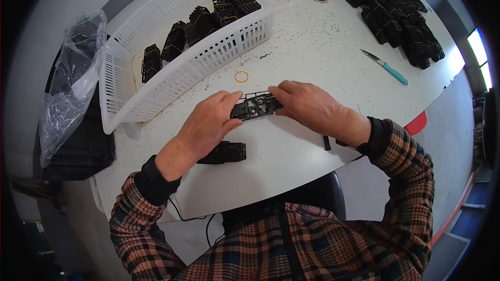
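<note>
Pinching a black openwork part (257, 105) between left hand (208, 118) and right hand (311, 105)
Rectangular, it sits on the near side of the yellow band (241, 81); the grip covers both ends, underside unseen.

No text, label, brand, number or sign can be read on anything in view.
</note>
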A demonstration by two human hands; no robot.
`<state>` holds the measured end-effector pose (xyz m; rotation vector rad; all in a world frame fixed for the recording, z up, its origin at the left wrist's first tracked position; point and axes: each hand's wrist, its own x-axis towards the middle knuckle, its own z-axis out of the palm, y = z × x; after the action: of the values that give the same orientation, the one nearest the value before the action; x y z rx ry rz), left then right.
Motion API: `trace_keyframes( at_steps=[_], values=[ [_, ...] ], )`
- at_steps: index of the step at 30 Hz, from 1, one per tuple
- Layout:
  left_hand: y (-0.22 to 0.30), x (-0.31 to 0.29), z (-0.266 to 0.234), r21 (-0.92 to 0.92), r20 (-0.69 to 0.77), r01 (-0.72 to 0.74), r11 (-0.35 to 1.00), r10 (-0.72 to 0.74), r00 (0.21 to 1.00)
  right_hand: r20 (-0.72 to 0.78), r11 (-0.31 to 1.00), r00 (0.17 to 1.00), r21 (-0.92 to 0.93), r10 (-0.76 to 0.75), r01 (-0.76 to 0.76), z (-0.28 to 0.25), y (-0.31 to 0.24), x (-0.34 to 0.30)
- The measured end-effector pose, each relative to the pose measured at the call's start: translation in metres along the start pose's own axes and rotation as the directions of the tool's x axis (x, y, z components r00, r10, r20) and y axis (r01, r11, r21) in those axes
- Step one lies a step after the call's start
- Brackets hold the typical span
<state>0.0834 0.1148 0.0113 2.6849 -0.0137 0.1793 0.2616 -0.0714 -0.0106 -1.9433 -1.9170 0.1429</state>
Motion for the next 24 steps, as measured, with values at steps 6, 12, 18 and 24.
trace_keyframes(
  at_steps=[6, 12, 18, 24],
  values=[
    [-0.013, 0.002, 0.005, 0.035, 0.008, 0.092, 0.995, -0.092, 0.996, 0.040, 0.990, 0.995, -0.104, 0.095, -0.090, -0.001, 0.005, 0.005],
    [-0.016, 0.000, 0.012, 0.091, 0.006, 0.112, 0.990, -0.113, 0.994, 0.054, 0.988, 0.996, -0.140, 0.073, -0.065, 0.010, 0.008, 0.008],
    [-0.020, 0.000, 0.020, 0.092, 0.007, 0.097, 0.991, -0.098, 0.995, 0.108, 0.983, 0.989, -0.162, 0.098, -0.080, 0.011, 0.008, 0.009],
    [-0.025, 0.000, 0.025, 0.088, -0.007, 0.063, 0.994, -0.063, 0.998, 0.132, 0.983, 0.985, -0.164, 0.107, -0.085, 0.016, 0.009, 0.011]
  ],
)
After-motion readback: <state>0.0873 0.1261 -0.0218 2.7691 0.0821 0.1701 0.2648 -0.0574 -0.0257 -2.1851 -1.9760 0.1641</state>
